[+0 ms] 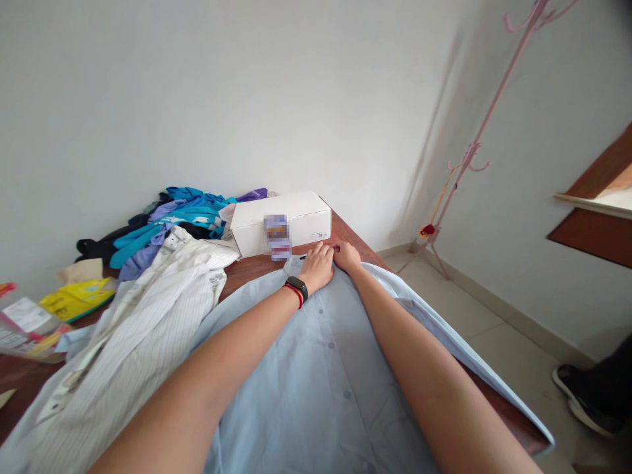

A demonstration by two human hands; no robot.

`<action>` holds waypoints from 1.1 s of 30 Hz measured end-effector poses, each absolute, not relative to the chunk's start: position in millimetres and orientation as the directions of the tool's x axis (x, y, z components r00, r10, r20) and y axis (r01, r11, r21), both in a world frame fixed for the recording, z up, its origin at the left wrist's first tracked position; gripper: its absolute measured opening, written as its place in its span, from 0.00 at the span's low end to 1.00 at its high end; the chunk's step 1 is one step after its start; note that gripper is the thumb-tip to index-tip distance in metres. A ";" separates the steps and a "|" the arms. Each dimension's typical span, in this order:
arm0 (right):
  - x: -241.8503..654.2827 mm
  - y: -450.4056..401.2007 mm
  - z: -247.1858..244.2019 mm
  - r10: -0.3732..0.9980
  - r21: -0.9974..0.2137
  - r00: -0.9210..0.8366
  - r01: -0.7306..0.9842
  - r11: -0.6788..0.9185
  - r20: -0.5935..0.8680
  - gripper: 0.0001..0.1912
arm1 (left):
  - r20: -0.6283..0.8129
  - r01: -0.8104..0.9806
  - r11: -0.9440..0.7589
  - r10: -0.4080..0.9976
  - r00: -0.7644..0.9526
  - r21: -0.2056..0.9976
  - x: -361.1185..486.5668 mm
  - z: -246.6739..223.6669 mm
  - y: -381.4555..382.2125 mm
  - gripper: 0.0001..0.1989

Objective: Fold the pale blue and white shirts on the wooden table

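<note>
A light blue button-up shirt lies front side up on the table, its collar toward the white box. My left hand, with a black band and a red cord at the wrist, rests over the collar area. Its fingers reach forward across the cloth, slightly bent, and its thumb is hidden. Close beside it, my right hand is curled at the collar's right side, thumb and forefinger pinched on the fabric edge. Several buttons run down the shirt front between my forearms.
Behind the collar stands a white box. Left are a striped white shirt, piled blue and dark clothes and a yellow packet. A pink coat rack stands right, and a person's shoe shows on the floor.
</note>
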State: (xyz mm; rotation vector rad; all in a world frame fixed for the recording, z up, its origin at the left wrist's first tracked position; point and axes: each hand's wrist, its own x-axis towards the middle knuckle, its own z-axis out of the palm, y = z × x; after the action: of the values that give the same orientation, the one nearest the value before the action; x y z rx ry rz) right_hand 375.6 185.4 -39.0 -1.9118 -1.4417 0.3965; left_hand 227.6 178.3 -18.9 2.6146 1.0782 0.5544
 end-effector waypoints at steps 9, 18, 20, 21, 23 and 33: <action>378.8 186.5 -41.0 0.873 -0.733 0.446 0.659 -0.170 0.198 0.16 | 0.083 0.662 -0.707 0.697 0.712 0.250 225.7 -27.8 176.9 0.32; 377.2 183.8 -39.3 0.875 -0.725 0.443 0.666 -0.174 0.197 0.14 | 0.041 0.697 -0.654 0.737 0.674 0.294 233.1 -26.0 184.4 0.32; 376.8 183.2 -38.3 0.875 -0.722 0.443 0.669 -0.177 0.196 0.14 | 0.060 0.704 -0.642 0.750 0.658 0.302 233.6 -27.0 183.7 0.32; 376.6 183.1 -37.9 0.875 -0.721 0.443 0.670 -0.178 0.196 0.14 | 0.071 0.706 -0.638 0.755 0.652 0.306 233.7 -27.6 183.2 0.32; 376.5 182.9 -37.5 0.874 -0.719 0.445 0.671 -0.181 0.196 0.15 | 0.093 0.707 -0.635 0.761 0.643 0.312 233.7 -28.3 182.2 0.31; 377.6 183.8 -38.9 0.874 -0.706 0.446 0.681 -0.193 0.192 0.16 | 0.225 0.678 -0.659 0.750 0.621 0.325 231.0 -26.1 180.7 0.20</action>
State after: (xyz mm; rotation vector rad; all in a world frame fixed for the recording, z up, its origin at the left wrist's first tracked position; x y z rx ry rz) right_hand 377.6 183.8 -38.9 -1.9472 -1.3050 0.3259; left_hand 231.0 180.7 -26.1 2.6363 1.1773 0.5086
